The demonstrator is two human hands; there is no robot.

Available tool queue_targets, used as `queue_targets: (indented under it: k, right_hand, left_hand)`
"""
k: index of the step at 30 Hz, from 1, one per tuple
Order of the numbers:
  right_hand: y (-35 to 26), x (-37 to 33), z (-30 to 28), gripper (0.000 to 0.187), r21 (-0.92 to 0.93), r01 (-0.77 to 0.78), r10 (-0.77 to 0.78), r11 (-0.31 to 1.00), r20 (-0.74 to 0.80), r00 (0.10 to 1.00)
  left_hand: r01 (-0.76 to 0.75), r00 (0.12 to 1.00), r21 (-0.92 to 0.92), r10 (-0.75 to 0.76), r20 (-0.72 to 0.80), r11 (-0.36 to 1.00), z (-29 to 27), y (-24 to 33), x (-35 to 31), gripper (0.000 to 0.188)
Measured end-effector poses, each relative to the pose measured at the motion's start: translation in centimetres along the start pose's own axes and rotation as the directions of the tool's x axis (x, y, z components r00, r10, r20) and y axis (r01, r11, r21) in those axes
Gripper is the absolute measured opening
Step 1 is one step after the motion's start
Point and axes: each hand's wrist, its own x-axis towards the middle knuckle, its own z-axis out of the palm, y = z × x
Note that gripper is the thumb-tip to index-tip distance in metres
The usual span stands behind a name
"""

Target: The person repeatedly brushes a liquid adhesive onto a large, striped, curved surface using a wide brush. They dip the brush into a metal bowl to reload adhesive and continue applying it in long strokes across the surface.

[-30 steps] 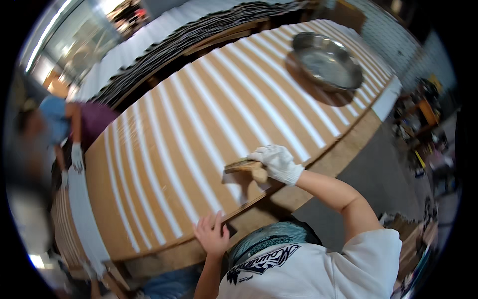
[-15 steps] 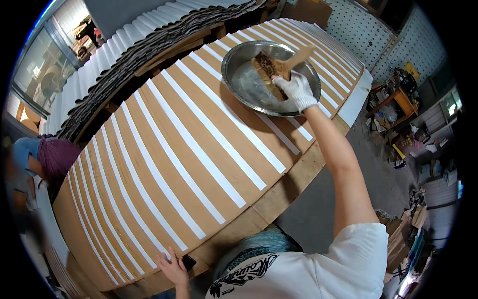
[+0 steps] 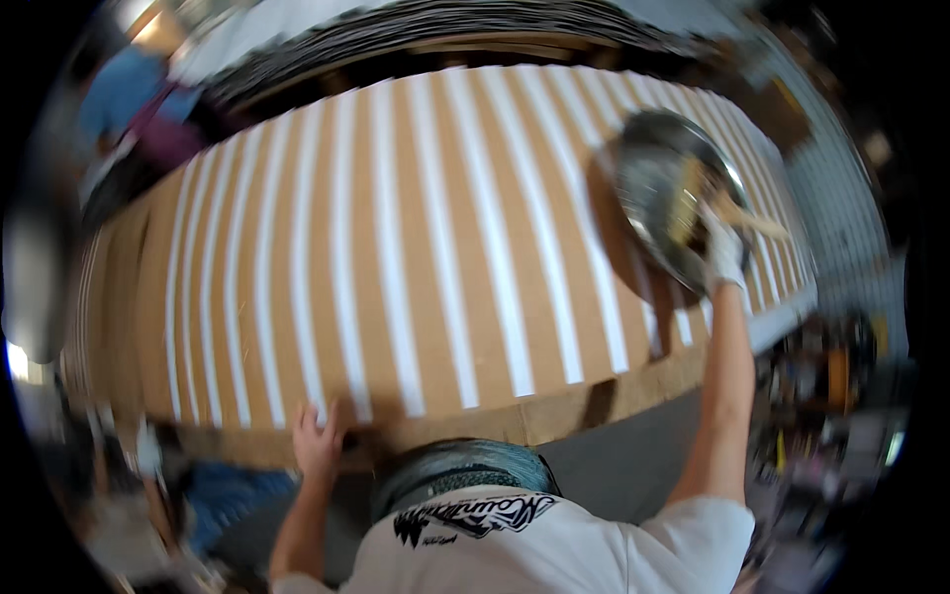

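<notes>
In a white glove, my right hand (image 3: 724, 259) grips a wide brush (image 3: 685, 203) with a pale wooden handle, over a round metal basin (image 3: 645, 163). The basin rests on the right part of a long brown board (image 3: 351, 247) laid with white strips, and casts a shadow to its left. The basin's contents are blurred. My left hand (image 3: 318, 441) is bare; its fingers are apart and rest on the near edge of the board, where some strips end. It holds nothing that I can see.
Behind the board runs a long stack of thin wavy sheets (image 3: 426, 30). A person in blue and maroon (image 3: 134, 104) is at the far left; another person's gloved hand (image 3: 148, 450) shows at the lower left. Blurred clutter (image 3: 826, 396) stands at the right, beyond the grey floor (image 3: 643, 445).
My view has turned, so the board lies more level and the basin sits farther right in it. My right hand still holds the brush over the basin. My left hand stays at the near edge.
</notes>
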Motion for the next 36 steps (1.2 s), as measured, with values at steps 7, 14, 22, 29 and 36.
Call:
queue_targets:
  k: [7, 14, 22, 29, 36]
  right_hand:
    - [1.2, -2.1, 0.0, 0.046, 0.204, -0.142, 0.114, 0.969, 0.144, 0.983]
    - [-2.7, -24.4, 22.6, 0.037, -0.236, 0.169, 0.005, 0.957, 0.595, 0.804]
    - [1.3, -39.4, 41.8, 0.033, -0.396, 0.762, -0.13, 0.512, 0.841, 0.524]
    - [3.9, -41.1, 52.2, 0.034, -0.202, 0.878, -0.125, 0.433, 0.951, 0.281]
    - [4.4, -27.0, 67.6, 0.044, -0.402, 0.903, -0.254, 0.152, 0.867, 0.428]
  left_hand:
    - [-0.034, 0.992, -0.066, 0.026, -0.123, 0.997, -0.1, -0.5, -0.1, 0.063]
    - [-0.234, 0.972, -0.333, 0.226, -0.061, 0.913, -2.4, -1.7, -2.8, 0.063]
    - [-0.095, 0.991, -0.251, 0.067, -0.118, 0.963, -5.3, -16.0, -4.5, 0.065]
    - [-0.163, 0.983, -0.245, 0.179, 0.041, 0.956, -3.3, -21.5, -4.2, 0.06]
    - [-0.126, 0.973, -0.252, 0.169, 0.158, 0.959, -2.6, -22.0, -4.2, 0.058]
